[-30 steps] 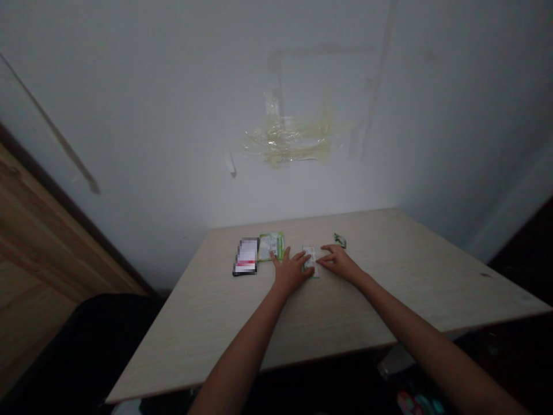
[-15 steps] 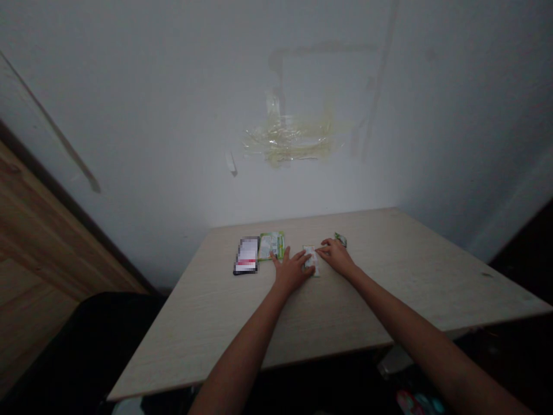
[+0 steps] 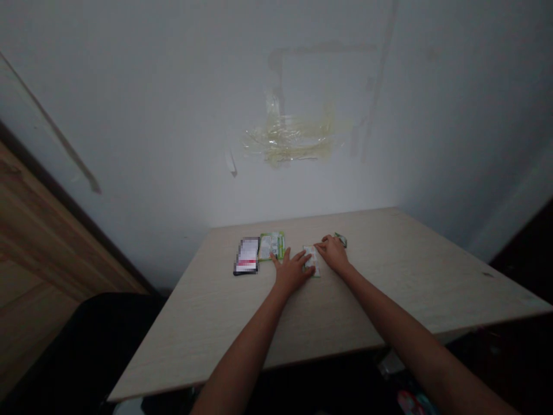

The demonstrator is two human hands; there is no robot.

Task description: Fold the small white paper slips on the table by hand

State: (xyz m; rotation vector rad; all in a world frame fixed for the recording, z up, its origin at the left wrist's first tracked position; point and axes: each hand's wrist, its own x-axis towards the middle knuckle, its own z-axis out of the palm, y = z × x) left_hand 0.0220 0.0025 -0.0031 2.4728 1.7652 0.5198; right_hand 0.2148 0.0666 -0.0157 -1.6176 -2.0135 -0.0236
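Observation:
A small white printed slip or sachet with green edges (image 3: pixel 309 251) lies on the pale wooden table (image 3: pixel 207 323). My left hand (image 3: pixel 291 271) is spread flat over it, fingers apart, covering part of its left side and holding it against the tabletop. At the slip's upper right corner, the thumb and fingertips of my right hand (image 3: pixel 332 252) are pinched together; whatever is between them is too small to make out. Just behind the right hand sits a crumpled green-and-white wrapper (image 3: pixel 342 238), partly hidden by the knuckles.
Left of my hands lie a green-and-white printed packet (image 3: pixel 268 245) and a phone (image 3: pixel 247 253) with its lit screen blurred out. A wall with peeling clear tape (image 3: pixel 298 138) rises behind the table. Dark floor shows past the table's front edge.
My right hand has shifted slightly up and left, its pinched fingertips now at the slip's top corner. The left hand stays in place.

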